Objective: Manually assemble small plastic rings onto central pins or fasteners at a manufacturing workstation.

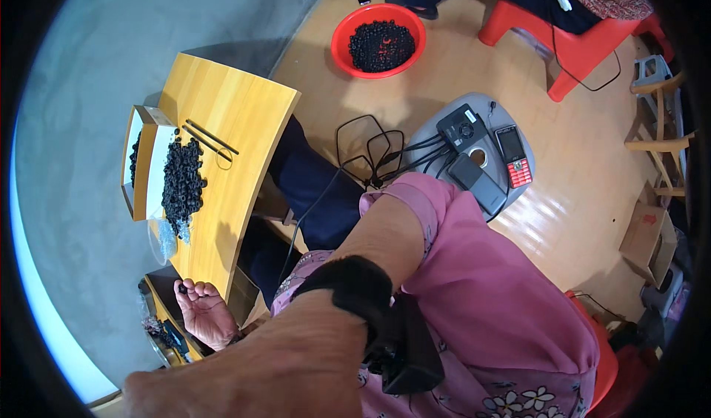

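My left hand [207, 316], palm up beside the table's lower corner, pinches a small black round piece [182, 289] in its fingertips. My right forearm, with a black strap at the wrist, crosses the lower middle close to the camera. Only the back of my right hand [152, 396] shows at the lower edge; its fingers are out of view. On the yellow wooden table [237, 111] lies a heap of small black ring-like pieces [181, 181]. A clear dish [164, 240] with light blue bits stands next to the heap.
An open cardboard box [148, 162] stands along the table's far edge, near two thin black rods [211, 138]. A grey stool [437, 125] carries phones and cables. Beyond it are a red basin [415, 40] of black pieces and a person seated on a red stool [511, 22].
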`<state>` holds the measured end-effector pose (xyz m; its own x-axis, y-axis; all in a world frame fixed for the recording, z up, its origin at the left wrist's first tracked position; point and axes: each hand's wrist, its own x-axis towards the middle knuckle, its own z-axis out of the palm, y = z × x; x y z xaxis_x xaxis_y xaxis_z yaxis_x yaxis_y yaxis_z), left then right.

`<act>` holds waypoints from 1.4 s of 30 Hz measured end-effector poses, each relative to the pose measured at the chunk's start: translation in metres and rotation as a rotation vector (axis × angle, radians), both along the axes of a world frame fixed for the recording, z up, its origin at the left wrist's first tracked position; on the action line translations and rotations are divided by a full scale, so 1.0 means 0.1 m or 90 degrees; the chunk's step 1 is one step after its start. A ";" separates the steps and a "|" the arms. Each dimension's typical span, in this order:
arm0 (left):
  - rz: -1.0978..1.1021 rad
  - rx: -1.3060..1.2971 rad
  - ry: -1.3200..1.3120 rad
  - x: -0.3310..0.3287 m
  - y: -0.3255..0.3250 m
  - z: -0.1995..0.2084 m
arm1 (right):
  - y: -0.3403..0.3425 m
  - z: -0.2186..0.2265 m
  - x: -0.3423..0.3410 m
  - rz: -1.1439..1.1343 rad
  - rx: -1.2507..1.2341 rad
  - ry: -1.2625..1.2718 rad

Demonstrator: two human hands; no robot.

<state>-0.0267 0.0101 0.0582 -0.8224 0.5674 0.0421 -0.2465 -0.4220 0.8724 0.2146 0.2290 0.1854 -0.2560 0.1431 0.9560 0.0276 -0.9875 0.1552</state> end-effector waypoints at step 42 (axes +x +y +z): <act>0.012 -0.127 0.067 -0.02 -0.08 0.30 | -0.27 -1.07 -1.19 -0.578 0.646 -0.459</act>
